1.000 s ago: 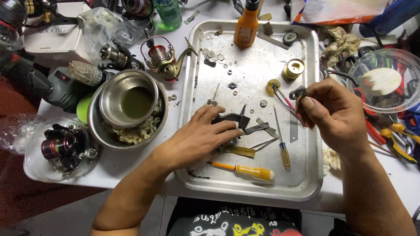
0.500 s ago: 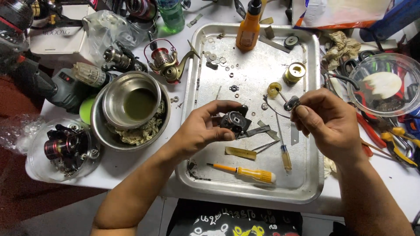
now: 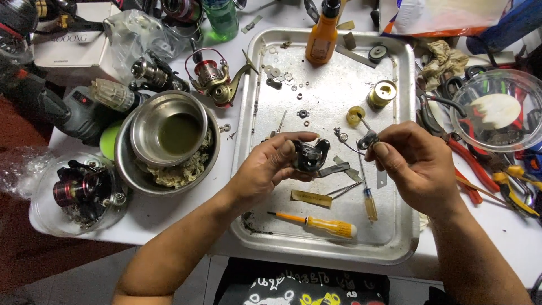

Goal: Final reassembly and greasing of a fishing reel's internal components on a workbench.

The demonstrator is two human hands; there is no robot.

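I am pinching a black reel body (image 3: 310,156) between the thumb and fingertips of my left hand (image 3: 270,169), which is closed on it and has just lifted it off the metal tray (image 3: 395,237), where it lay a second ago among the flat metal strips (image 3: 337,168). My right hand (image 3: 415,164) is clamped on a small dark part with a thin wire loop (image 3: 361,141), holding it just beside the body, closer than before. So both pieces are now up in the air and nearly meeting, which looks to me like fitting one to the other. Below them an orange-handled screwdriver (image 3: 322,224) and a yellow-handled screwdriver (image 3: 370,204) are lying on the tray, and a steel bowl (image 3: 169,133) is sitting to my left.
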